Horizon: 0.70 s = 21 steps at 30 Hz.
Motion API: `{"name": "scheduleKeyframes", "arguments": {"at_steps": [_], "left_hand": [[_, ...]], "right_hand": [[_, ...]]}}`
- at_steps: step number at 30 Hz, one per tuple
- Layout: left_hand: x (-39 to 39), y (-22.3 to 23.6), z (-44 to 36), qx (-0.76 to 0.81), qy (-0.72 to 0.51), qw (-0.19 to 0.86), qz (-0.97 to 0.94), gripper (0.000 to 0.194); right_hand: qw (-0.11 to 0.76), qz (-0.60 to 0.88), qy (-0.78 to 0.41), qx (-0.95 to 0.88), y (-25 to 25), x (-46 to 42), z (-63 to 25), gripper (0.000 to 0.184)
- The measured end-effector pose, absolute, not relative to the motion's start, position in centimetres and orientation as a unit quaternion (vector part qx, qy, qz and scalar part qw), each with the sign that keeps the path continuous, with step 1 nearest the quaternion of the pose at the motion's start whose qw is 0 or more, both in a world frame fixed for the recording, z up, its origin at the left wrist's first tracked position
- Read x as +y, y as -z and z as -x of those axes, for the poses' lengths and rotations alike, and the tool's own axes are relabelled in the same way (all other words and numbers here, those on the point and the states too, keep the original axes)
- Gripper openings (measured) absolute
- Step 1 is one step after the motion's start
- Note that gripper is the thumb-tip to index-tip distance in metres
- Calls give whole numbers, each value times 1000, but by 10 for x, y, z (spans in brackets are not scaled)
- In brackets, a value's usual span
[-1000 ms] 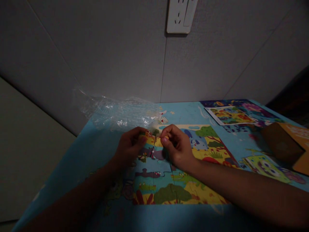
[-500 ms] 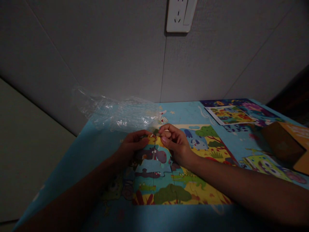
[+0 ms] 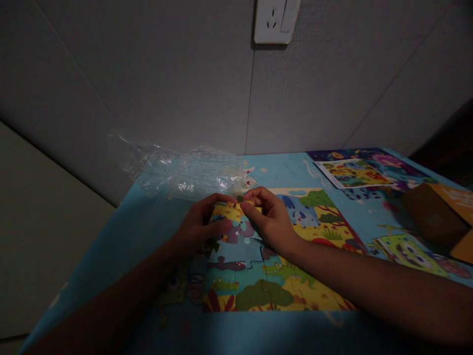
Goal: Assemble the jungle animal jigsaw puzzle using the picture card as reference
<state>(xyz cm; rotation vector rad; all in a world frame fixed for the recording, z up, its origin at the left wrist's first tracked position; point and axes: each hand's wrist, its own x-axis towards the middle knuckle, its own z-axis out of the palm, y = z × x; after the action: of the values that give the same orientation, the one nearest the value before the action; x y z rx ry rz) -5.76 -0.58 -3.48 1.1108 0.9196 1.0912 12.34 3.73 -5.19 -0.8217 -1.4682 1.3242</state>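
Observation:
Animal jigsaw pieces (image 3: 242,230), showing a purple hippo and yellow ground, are held tilted up between my hands, over the partly joined jigsaw puzzle (image 3: 262,293). My left hand (image 3: 203,222) pinches their left side, thumb across the hippo picture and fingers behind the top edge. On the right side, my right hand (image 3: 271,219) grips with thumb in front and curled fingers behind. Seams run between the held pieces; my fingers hide part of them. Below, the puzzle shows crocodiles, a green bush and blue water; to the right, blue elephants.
Crumpled clear plastic wrap (image 3: 192,172) lies at the back left, against the wall. A printed picture card (image 3: 353,172) rests at the back right. Nearer on the right stands an open orange box (image 3: 436,214). A blue cartoon cloth (image 3: 121,256) covers the table.
My left thumb has moved down from the upper edge onto the hippo picture. My right thumb has shifted slightly left and up. The held pieces are tilted differently; the view has shifted slightly.

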Motion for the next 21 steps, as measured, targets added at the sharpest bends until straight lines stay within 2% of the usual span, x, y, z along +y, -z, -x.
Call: {"name": "scheduleKeyframes", "arguments": {"at_steps": [5,8,10,13,16,19,21], "left_hand": [[0,38,60,475,-546,507,-467,47],[4,42,61,510,-543,434,-507,48],[3,44,60,488,-517,433,-554,46],[-2,47,56,410,-488,492,-593,41],[-5,52,51,376,-465,515,-615,50],[-3,55,51,415,-470,437,-645,54],[-1,53,54,442,-510,389,-627,47]], "right_hand": [[530,332,-492,-605,49,34,-128,15],[548,317,-455,-627,48,32,-128,12],[535,319,-442,-645,51,33,-126,15],[505,343,-429,-665,57,37,-123,24],[465,372,-395,-700,57,38,-123,26],[460,353,-258,-773,45,29,-126,17],[449,311,-130,-828,34,17,-128,19]]}}
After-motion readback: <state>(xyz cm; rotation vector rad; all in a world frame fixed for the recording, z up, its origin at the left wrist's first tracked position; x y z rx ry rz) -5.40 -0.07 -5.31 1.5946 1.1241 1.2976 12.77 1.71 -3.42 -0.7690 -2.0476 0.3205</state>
